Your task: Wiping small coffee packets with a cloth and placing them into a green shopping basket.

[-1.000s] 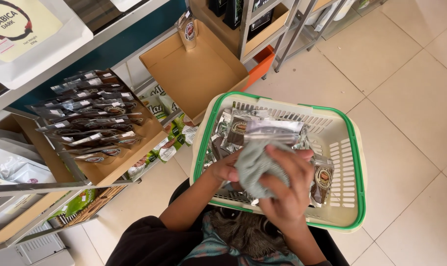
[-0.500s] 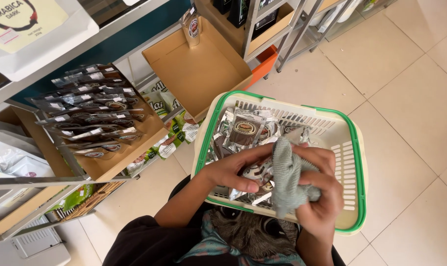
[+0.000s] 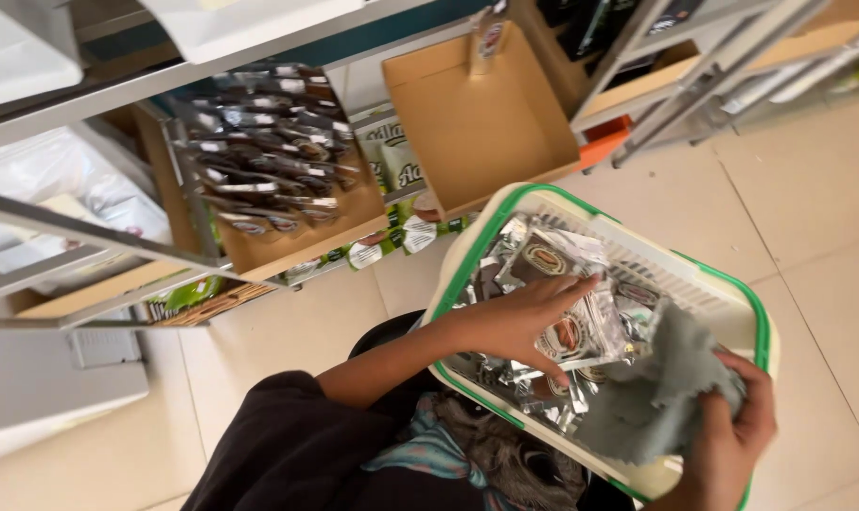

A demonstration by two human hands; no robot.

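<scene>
A cream basket with a green rim (image 3: 732, 284) rests on my lap, holding several shiny silver foil packets (image 3: 552, 255). My left hand (image 3: 515, 322) lies flat on one packet in the middle of the basket, its fingers spread over it. My right hand (image 3: 732, 440) is at the basket's near right corner, closed on a crumpled grey cloth (image 3: 661, 388) that hangs over the packets.
To the left, a metal shelf rack holds a cardboard box filled with dark packets (image 3: 259, 161). An open cardboard box (image 3: 486, 123) with one small packet stands behind the basket. Green and white packages (image 3: 392, 161) sit low between the boxes. Pale floor tiles (image 3: 808, 189) lie to the right.
My right hand carried the grey cloth from the middle of the basket to its right corner. My left hand moved onto the packets and spread flat. The view shifted left.
</scene>
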